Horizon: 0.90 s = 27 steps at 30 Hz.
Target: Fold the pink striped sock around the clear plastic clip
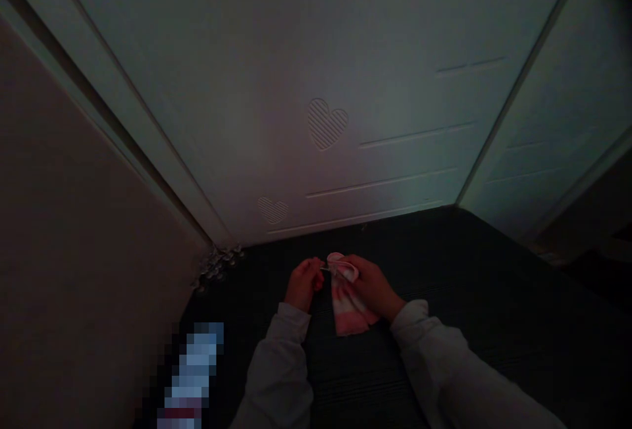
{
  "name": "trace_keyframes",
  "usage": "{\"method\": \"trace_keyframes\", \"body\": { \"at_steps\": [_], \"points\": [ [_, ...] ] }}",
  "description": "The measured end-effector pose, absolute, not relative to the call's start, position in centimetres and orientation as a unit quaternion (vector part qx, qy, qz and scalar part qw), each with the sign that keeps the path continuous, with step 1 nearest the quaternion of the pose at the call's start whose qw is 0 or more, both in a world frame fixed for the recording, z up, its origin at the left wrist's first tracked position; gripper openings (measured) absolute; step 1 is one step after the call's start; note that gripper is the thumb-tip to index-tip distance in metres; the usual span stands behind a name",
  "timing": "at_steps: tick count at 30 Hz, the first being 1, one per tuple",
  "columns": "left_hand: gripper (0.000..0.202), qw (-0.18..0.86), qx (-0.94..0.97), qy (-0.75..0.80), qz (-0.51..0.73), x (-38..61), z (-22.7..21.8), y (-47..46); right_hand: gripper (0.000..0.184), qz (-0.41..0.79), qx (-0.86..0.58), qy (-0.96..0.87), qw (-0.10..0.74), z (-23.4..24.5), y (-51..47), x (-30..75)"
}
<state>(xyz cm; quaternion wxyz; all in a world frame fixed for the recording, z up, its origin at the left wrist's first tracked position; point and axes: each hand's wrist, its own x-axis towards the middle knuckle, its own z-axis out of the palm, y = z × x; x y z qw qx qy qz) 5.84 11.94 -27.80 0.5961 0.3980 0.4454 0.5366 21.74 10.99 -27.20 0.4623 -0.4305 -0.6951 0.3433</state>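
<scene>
A small pink and white striped sock (348, 314) lies on a dark ribbed surface (469, 297). My right hand (372, 287) is closed on the sock's open cuff. My left hand (302, 282) pinches the cuff's other edge just to the left. Both arms wear pale long sleeves. The light is dim.
A white panel with raised hearts (326, 123) rises straight ahead, meeting a second white panel (557, 120) at the right. A beige wall (74, 251) stands on the left. Small shiny beads (217, 266) sit in the corner. A blurred patch (192, 376) lies at lower left.
</scene>
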Motion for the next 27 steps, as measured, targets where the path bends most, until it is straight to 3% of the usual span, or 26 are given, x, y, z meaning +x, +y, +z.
{"method": "trace_keyframes", "body": {
  "at_steps": [19, 27],
  "points": [
    [0.038, 0.598, 0.395, 0.454, 0.530, 5.67, -27.99, 12.09, 0.008, 0.383, -0.467, -0.659, 0.448, -26.79, 10.86, 21.74],
    [0.038, 0.606, 0.382, 0.440, 0.542, 5.82, -27.79, 12.05, 0.014, 0.361, -0.467, -0.670, 0.450, -27.15, 10.70, 21.66]
  ]
}}
